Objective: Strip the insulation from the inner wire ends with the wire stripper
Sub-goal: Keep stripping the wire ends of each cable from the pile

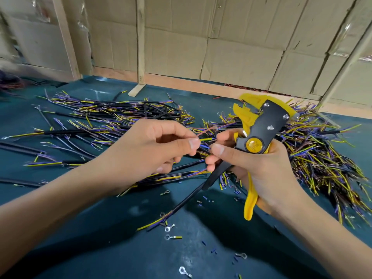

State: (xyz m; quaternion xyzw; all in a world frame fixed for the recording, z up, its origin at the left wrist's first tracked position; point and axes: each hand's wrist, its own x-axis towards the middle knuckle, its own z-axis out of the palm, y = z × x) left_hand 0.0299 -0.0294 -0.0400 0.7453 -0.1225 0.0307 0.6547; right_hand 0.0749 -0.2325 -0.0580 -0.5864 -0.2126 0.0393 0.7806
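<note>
Yellow-and-black stripper (259,137) gripped in right hand (261,168); left hand (153,146) pinched thin wires (205,139). Wires likely light, limp: hold just behind ends.

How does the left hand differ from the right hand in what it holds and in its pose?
The left hand pinches only thin inner wires between thumb and fingers; the right hand grips the wire stripper in its palm while its thumb and forefinger also touch the wires. The left hand shows its back, the right hand its thumb side. Both meet above the blue table.
</note>
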